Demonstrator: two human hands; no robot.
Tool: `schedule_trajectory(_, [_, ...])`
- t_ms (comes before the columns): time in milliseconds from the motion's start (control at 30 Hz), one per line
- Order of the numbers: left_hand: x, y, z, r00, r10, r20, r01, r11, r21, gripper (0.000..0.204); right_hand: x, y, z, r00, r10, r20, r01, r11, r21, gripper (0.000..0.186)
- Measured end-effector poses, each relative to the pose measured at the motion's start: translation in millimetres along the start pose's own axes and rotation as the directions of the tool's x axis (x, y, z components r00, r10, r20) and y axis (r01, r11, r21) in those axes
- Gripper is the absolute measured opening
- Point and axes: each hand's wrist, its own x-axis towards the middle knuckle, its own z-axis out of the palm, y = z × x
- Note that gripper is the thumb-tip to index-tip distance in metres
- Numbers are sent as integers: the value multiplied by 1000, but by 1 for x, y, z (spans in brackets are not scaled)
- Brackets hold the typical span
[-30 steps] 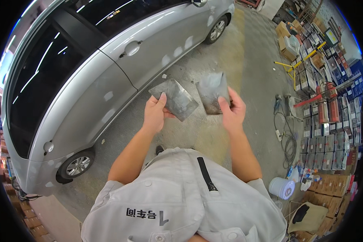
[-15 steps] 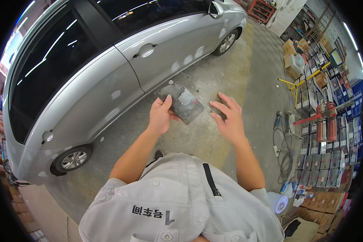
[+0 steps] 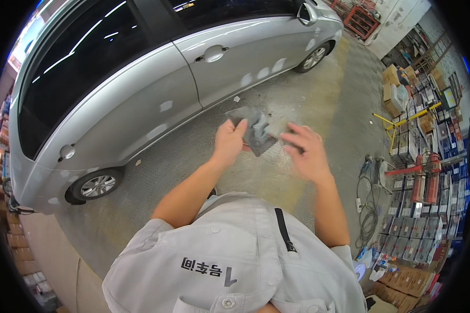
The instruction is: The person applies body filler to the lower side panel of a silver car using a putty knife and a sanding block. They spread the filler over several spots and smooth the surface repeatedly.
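Note:
A flat dark-grey mixing board is in my left hand, thumb on top and fingers closed beneath it. Soft grey putty lies smeared over its middle. My right hand is closed on a putty scraper, whose thin blade reaches over the board's right side; motion smears the blade, and the fingers partly cover the tool. Beyond both hands stands a silver car, with pale filler patches on its doors and lower panels.
A yellow stand is at the right, before stacked boxes and shelves. A coiled cable lies on the floor by a power tool. Small white scraps are scattered near the car.
The scraper, hardly visible before, now shows over the putty as my right hand moves in. The red spot on the putty no longer shows. Hands and board sit further right in view.

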Motion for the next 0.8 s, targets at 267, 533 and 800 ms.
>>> schedule_trajectory(267, [7,-2,-4,981,88,170,-50,975,-217,20,1,28,6,972,181,152,-236,711,662,28])
schedule_trajectory(533, [19,-4,-6,984,143,109,-117,969,-218,20,-7,43,10,847,517,-122,-152,455,878,26])
schedule_trajectory(800, [15,-11,14,938,324,125,-315,945,-86,23,-11,17,26,872,455,181,-449,593,668,11])
